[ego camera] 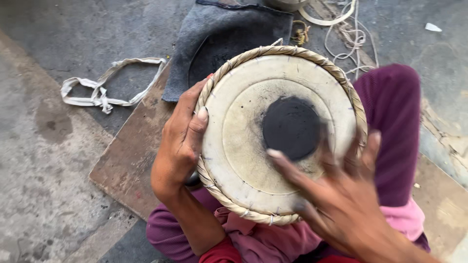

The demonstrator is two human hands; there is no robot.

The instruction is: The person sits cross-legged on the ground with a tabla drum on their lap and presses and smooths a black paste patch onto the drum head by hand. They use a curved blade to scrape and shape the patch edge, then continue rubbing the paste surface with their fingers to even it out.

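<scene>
Right hand [348, 195] nearest the camera, blurred, fingers spread and laid over the lower right of the drum [280, 134]; index fingertip rests just below the black patch [291, 127] at the centre of the skin. Cannot tell whether the palm presses or only brushes. Left hand [183, 139] clamps the drum's left rim, thumb curled over the braided edge [273, 50], fingers wrapped down the side and out of sight. Drum sits in the lap, head tilted up toward the camera, resting on purple-clad legs [395, 117] with a pink cloth [404, 219] bunched beneath. Skin is pale, in concentric rings, smudged dark around the patch. Judgement: the step in hand looks like working or testing the drumhead by touch, one hand steadying while the other moves across the skin; any next move calls for the left grip to hold the rim firm so the drum does not roll off the knees. Beyond the lap, a brown board [131, 156] on the concrete floor [44, 185], then a grey felt mat [219, 29]. A knotted cloth strip [105, 92] lies to the left; cord [353, 36] loops at the top. Part of a pale vessel [285, 4] shows at the top edge; contents not visible.
</scene>
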